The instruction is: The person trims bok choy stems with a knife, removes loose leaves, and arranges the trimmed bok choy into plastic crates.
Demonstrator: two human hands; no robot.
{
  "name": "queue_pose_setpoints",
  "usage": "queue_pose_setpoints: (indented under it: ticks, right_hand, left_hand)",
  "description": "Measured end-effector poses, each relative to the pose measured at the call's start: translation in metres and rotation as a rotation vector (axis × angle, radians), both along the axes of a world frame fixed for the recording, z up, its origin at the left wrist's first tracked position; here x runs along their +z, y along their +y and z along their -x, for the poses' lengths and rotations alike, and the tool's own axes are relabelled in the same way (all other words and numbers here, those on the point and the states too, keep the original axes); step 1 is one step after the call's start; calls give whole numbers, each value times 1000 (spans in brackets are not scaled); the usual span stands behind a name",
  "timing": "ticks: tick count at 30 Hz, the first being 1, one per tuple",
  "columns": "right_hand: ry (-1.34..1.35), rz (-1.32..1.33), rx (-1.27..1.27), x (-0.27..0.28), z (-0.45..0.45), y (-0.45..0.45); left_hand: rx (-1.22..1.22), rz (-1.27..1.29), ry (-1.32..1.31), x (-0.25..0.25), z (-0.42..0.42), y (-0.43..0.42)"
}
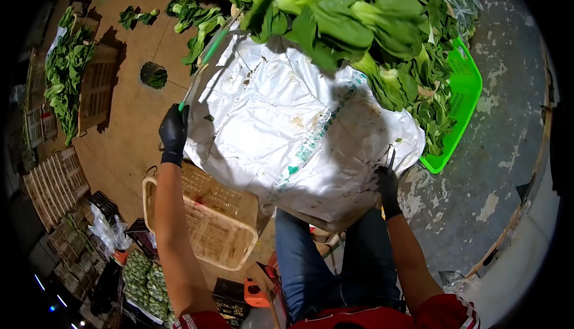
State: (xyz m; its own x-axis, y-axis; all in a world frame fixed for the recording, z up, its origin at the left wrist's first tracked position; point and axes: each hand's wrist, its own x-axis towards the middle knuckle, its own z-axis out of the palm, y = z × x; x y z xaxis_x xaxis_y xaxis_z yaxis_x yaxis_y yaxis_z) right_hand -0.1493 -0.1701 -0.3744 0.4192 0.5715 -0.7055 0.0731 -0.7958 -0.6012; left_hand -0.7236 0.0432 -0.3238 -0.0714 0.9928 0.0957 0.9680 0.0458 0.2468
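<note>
My left hand (174,132), in a black glove, is closed around the lower end of a long thin rod with green sections (214,46). The rod slants up and away along the left edge of a white plastic sack sheet (257,108). Near the sheet's right front edge, my black-gloved right hand (388,188) grips a small knife (391,157), its narrow blade pointing away from me. Large green bok choy (335,21) are heaped across the far side of the sheet, some hanging over it. Bits of leaf and dirt lie on the white surface.
A bright green crate (463,90) holding leafy greens stands at the right. Below my left arm is a beige plastic basket (206,227). Loose bok choy (203,30) lie at the upper left, and wooden crates (98,87) line the left side.
</note>
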Motion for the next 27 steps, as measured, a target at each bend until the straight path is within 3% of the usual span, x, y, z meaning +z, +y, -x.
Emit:
queue_pose_setpoints:
  ticks: [4,6,7,9,11,16,17,18,20,22,25,27]
  right_hand:
    - [77,-98,-5,13,9,7]
    - [-24,-232,188,39,38,29]
    - [87,-188,104,72,65,55]
    - [-4,-214,407,113,104,100]
    - [70,-219,447,138,138,146]
    - [-93,-793,706,133,188,285]
    - [-305,-764,742,127,196,318]
    - [-440,-1138,813,118,207,355]
    - [-755,-969,1023,93,214,413]
    - [-826,-699,1190,86,226,445]
    - [-747,-508,1435,75,217,471]
    - [-728,-484,1513,81,207,460]
  left_hand:
    - [-26,28,-156,-15,-11,-29]
    - [-30,-16,-105,-25,-21,-38]
    - [-47,21,-149,-25,-31,-42]
    - [-55,28,-144,-40,-42,-55]
    - [-19,-4,-81,-46,-49,-58]
    - [36,5,-167,-40,-47,-57]
    - [24,11,-182,-37,-45,-56]
    - [9,17,-195,-36,-42,-56]
    - [-8,94,-199,-36,-38,-56]
    - [-6,183,-202,-26,-39,-50]
    - [-20,-4,-348,5,-52,-15]
    - [113,-12,-811,6,-74,43]
